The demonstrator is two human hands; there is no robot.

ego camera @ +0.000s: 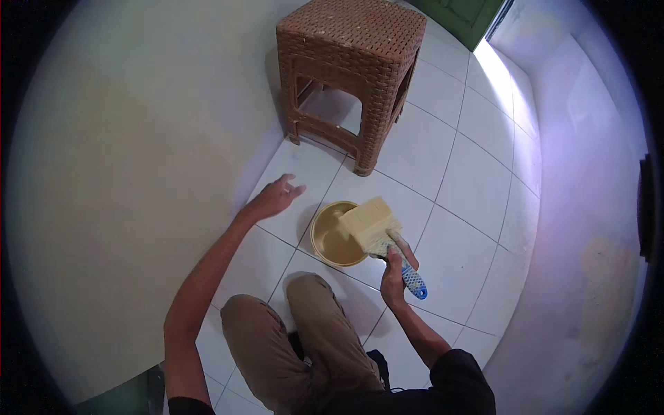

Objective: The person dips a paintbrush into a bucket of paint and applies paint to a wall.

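Note:
A wide paintbrush with cream-coated bristles is in my right hand, gripped near the top of its blue and white patterned handle. The bristles point up and to the left, over the right rim of a round yellowish plastic tub. Some liquid seems to lie in the tub, though the brush hides its right side. My left hand is raised beside the left wall, up and left of the tub. It holds nothing, and its fingers are spread and slightly curled.
Beyond the tub stands a brown woven-pattern plastic stool, close to the left wall. White tiles cover the floor. At the far end is a green door, with light falling beside it. A patchy wall runs along the right.

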